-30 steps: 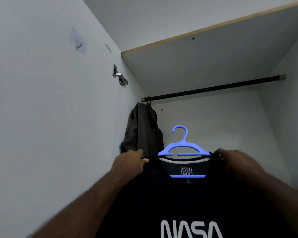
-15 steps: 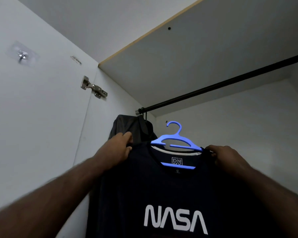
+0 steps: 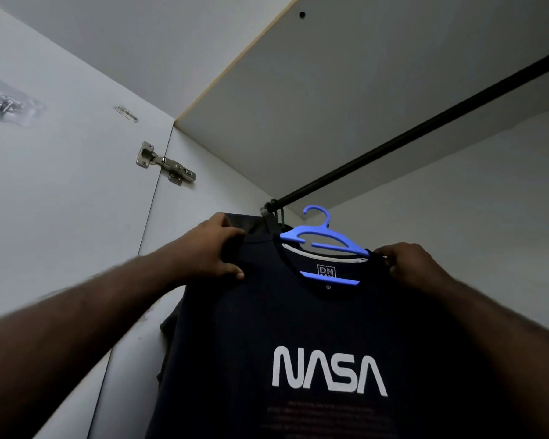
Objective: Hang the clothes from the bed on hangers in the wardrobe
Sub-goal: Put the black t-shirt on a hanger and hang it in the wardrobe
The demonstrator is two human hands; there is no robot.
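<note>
One navy T-shirt (image 3: 330, 327), lettered NASA in white, is held just below the left end of the single round black rail (image 3: 425, 128). It is carried on one blue plastic hanger (image 3: 325, 240), whose curved hook is seen just under the rail. Its shoulders are pinched by the left hand (image 3: 216, 248) and the right hand (image 3: 412, 264), fingers curled on the cloth. One dark garment (image 3: 255, 224) is hung at the rail's left end. One metal hinge (image 3: 165, 164) is seen left of the rail.
</note>
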